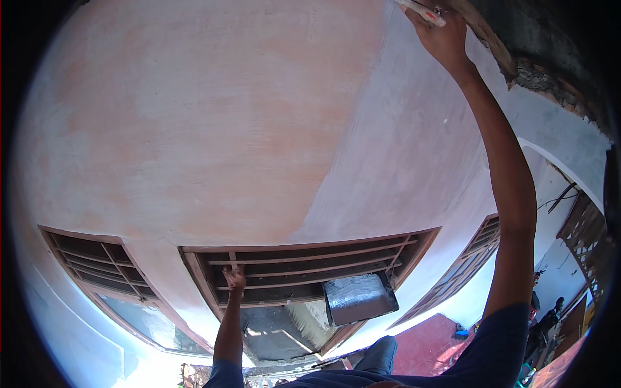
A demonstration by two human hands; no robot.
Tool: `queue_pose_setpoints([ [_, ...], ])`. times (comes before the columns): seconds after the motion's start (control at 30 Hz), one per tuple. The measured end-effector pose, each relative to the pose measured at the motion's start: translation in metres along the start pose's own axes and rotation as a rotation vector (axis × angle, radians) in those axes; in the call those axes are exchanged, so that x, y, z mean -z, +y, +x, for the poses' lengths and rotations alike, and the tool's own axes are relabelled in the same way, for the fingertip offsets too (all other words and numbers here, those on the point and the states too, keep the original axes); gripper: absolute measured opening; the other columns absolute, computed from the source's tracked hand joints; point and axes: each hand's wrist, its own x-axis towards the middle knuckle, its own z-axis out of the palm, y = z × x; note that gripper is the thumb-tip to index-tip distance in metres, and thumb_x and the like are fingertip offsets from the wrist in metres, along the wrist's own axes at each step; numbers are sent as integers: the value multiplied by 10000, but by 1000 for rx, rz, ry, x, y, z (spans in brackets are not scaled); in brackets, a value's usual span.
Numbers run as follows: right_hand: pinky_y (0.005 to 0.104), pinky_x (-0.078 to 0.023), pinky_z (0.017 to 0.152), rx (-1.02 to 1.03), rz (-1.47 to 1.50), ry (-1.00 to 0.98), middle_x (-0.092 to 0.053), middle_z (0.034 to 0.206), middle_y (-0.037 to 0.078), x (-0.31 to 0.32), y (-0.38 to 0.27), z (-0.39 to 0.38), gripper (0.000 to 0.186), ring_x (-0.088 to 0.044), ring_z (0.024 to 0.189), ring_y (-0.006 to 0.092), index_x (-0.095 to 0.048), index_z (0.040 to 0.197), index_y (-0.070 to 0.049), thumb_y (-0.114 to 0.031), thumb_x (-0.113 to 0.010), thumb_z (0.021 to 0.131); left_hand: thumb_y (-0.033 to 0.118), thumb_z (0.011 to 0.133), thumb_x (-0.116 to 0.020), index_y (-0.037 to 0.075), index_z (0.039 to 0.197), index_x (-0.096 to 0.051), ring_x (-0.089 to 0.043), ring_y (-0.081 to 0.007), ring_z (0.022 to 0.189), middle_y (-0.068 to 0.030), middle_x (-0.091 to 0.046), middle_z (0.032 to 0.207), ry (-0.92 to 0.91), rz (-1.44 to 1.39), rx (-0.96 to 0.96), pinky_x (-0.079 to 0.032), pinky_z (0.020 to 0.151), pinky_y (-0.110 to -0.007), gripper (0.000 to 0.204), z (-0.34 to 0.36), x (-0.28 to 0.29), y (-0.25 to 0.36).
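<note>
High at the upper right, my right hand (446,39) is closed round the pale, paint-smeared handle of a paintbrush (424,13). The brush's head is cut off by the upper edge. Behind it is a wall (246,129), pinkish on the left, with a whiter coat on the right. Lower down, my left hand (234,278) grips a wooden bar (233,257) of the window grille. A black paint tray (361,299) with whitish paint in it rests tilted against the right part of that grille.
Another barred window (97,258) is at the left, and a third (459,265) at the right. Rough broken masonry (550,81) edges the wall's top right. Far below lies a red floor (420,343), with a blue object (460,334) on it.
</note>
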Motion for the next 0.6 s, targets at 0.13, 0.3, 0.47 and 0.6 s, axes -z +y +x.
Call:
queue_pose_setpoints([
  [0.13, 277, -500, 661, -42, -37, -288, -643, 858, 72, 5, -57, -33, 166, -623, 750, 192, -620, 931, -49, -21, -643, 769, 107, 778, -532, 149, 990, -604, -455, -410, 910, -239, -478, 1031, -77, 45, 28, -415, 737, -501, 228, -9, 2, -9],
  [0.3, 267, -509, 719, -358, 406, -713, -646, 909, 65, 27, -101, -45, 197, -619, 807, 161, -616, 980, -42, -41, -642, 784, 100, 775, -540, 159, 973, -616, -465, -440, 924, -242, -494, 1000, 23, -41, 77, -415, 758, -530, 220, -10, 4, -10],
  [0.47, 246, -493, 618, -270, 267, -398, -656, 887, 62, 18, -13, -9, 227, -632, 747, 152, -632, 999, -97, -92, -648, 773, 91, 791, -506, 149, 1221, -454, -354, -514, 1130, -249, -412, 1227, -540, -197, 187, -283, 927, -663, 437, 0, 4, -1],
  [0.6, 307, -469, 712, -22, -6, -61, -633, 873, 107, 14, 9, 22, 160, -606, 804, 187, -615, 891, -2, -136, -640, 807, 109, 782, -532, 174, 970, -633, -446, -423, 944, -211, -509, 1025, -52, -31, 89, -414, 769, -524, 224, -8, 2, -7],
])
